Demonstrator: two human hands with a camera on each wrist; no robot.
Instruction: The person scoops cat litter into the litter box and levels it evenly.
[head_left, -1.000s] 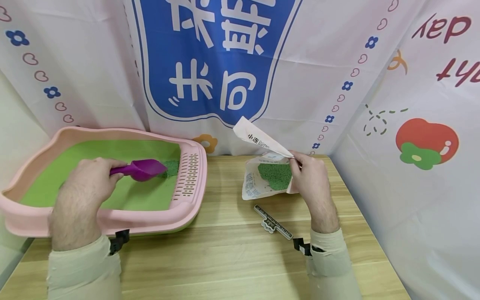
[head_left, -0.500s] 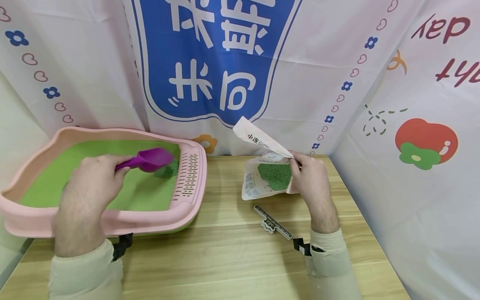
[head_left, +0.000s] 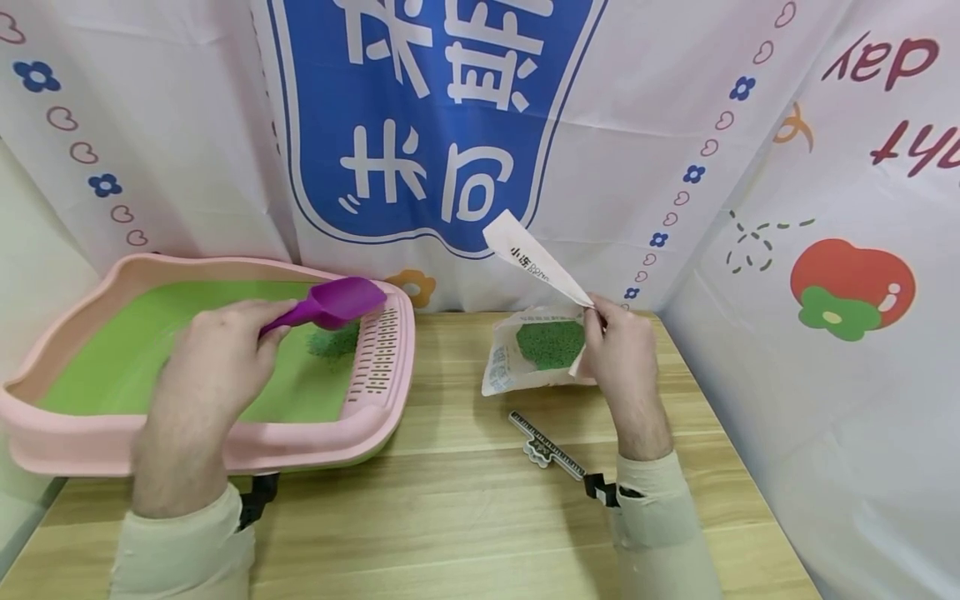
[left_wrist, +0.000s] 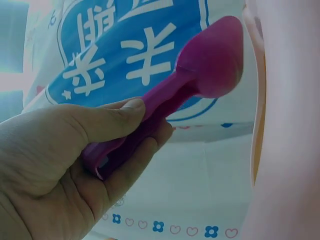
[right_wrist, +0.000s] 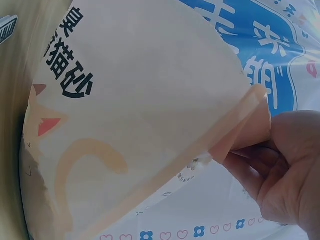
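Observation:
My left hand (head_left: 217, 358) grips a purple scoop (head_left: 337, 302) by its handle, above the right end of a pink litter box (head_left: 315, 437) with a green floor. In the left wrist view the scoop (left_wrist: 212, 60) has thumb and fingers (left_wrist: 130, 172) curled round its handle. A small heap of green cat litter (head_left: 330, 342) lies on the box floor beside the slotted ledge. With my right hand (head_left: 624, 354) I pinch the edge of a white paper litter bag (head_left: 506, 379), its mouth agape and green granules (head_left: 551, 343) inside. The right wrist view shows the bag's printed side (right_wrist: 130, 85).
A black and white bag clip (head_left: 546, 446) lies on the wooden table (head_left: 420, 525), in front of the bag. A printed cloth (head_left: 637, 83) hangs behind the table, and another wall (head_left: 840, 400) stands along the right side.
My left hand has moved right and up with the scoop, from by the litter heap to over the ledge. The right hand has shifted the bag's edge slightly, its flap tip going up and right.

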